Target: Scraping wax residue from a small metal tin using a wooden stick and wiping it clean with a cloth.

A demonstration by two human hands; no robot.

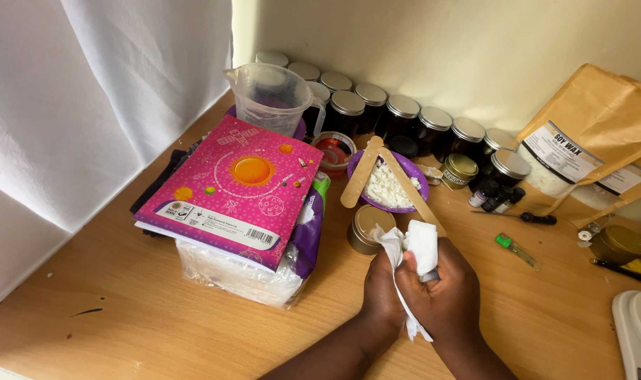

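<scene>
White, soft and crumpled, a paper tissue (419, 248) is bunched between both hands above the pale wooden tabletop (158, 317). The left hand (382, 285) and right hand (443, 285) press together, each grip closed on the tissue; whether something small is wrapped inside it, I cannot tell. A loose tail hangs below the wrists. Just beyond the knuckles sits a small round gold-lidded tin (369, 226), near a purple plastic bowl of white wax flakes (387, 188) with two flat wooden sticks (361, 172) laid across its rim, which keeps them off the tabletop. A glossy pink notebook with a printed sun (236, 186) rests on a clear plastic packet (229, 271). Dark glass jars with silver lids (405, 116) line the wall.
</scene>
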